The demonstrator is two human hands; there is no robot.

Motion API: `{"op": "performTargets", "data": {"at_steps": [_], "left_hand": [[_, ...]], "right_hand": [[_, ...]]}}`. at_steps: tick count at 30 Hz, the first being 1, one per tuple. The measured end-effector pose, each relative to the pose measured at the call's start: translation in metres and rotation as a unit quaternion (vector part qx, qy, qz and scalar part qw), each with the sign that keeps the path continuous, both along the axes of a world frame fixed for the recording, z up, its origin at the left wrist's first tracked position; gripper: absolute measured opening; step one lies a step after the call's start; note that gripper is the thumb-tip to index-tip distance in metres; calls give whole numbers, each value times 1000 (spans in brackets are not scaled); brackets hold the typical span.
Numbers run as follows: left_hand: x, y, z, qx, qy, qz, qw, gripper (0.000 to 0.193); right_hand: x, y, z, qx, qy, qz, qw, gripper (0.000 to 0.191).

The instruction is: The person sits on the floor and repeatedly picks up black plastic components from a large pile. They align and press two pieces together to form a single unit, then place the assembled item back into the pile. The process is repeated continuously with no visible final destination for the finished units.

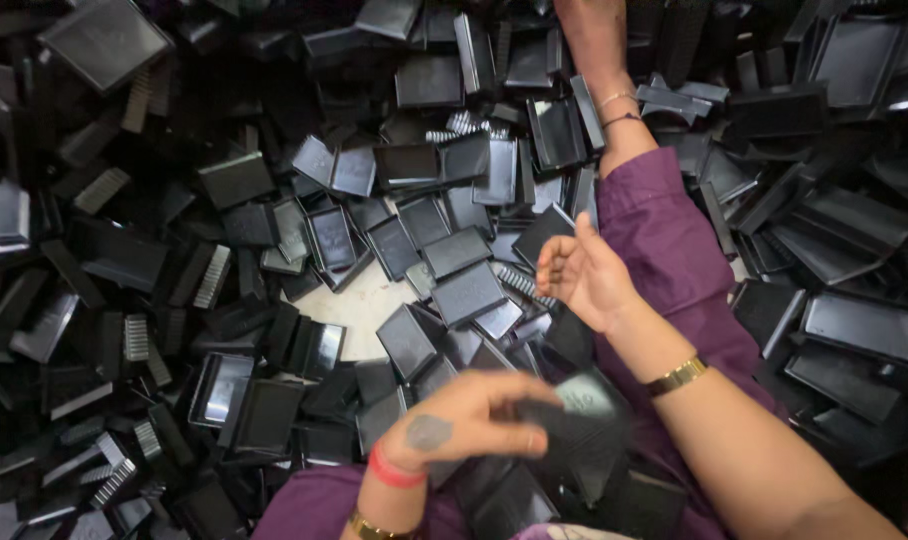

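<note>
Gripping a black tray (564, 415) at lower centre, the left hand (464, 420) has its fingers closed on it. The right hand (584, 275) hovers mid-frame, fingers loosely curled, empty, above the tray pile (274, 250).

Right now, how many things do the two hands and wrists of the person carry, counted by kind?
Gold bands: 2, one on the right wrist, one on the left wrist
Red band: 1, left wrist
Black piece held in the left hand: 1
Total: 4
</note>
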State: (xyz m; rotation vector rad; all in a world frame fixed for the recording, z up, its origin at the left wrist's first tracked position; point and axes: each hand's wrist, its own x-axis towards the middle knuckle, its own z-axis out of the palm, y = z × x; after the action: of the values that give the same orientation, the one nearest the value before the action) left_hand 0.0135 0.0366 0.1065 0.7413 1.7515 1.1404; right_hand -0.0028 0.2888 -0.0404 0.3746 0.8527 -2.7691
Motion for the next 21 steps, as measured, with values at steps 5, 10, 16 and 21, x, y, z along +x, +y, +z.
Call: {"op": "performTargets", "data": {"at_steps": [5,10,16,21], "left_hand": [[-48,12,-58,50,50,219,973,37],[-172,49,-119,-111,510,338,783,29],[-232,83,-108,-248,542,177,783,71],[-199,93,-94,-275,542,106,787,88]], "right_hand": [[-3,-25,-11,206,-115,9,972,28],[-4,-43,-31,282,-84,107,950,20],[-4,-39,-35,268,-126,78,952,19],[-3,-41,-24,270,-70,-31,960,37]]}}
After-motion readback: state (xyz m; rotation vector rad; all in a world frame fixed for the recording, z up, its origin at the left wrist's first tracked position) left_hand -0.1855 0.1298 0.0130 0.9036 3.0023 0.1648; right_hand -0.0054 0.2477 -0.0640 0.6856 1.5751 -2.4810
